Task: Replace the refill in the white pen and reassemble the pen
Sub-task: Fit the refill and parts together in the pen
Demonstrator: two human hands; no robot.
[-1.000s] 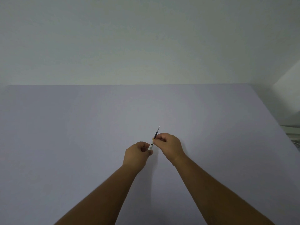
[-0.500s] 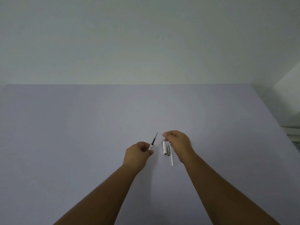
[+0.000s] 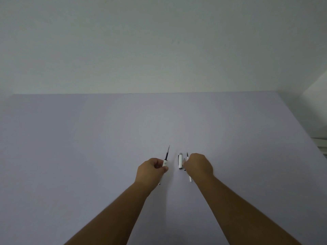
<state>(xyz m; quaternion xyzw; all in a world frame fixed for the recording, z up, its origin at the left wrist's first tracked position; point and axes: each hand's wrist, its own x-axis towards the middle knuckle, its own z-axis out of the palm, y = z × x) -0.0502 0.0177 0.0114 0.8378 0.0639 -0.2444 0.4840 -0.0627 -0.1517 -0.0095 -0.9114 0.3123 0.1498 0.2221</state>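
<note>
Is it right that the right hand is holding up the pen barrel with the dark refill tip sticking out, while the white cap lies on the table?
Not quite: the head view shows the left hand holding the pen barrel with the refill tip sticking out. The right hand is down by the loose parts. The white cap does lie on the table.

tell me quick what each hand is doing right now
Left hand: closed on the white pen barrel, refill sticking out.
Right hand: down on the loose pen parts; grip cannot be told.
</note>
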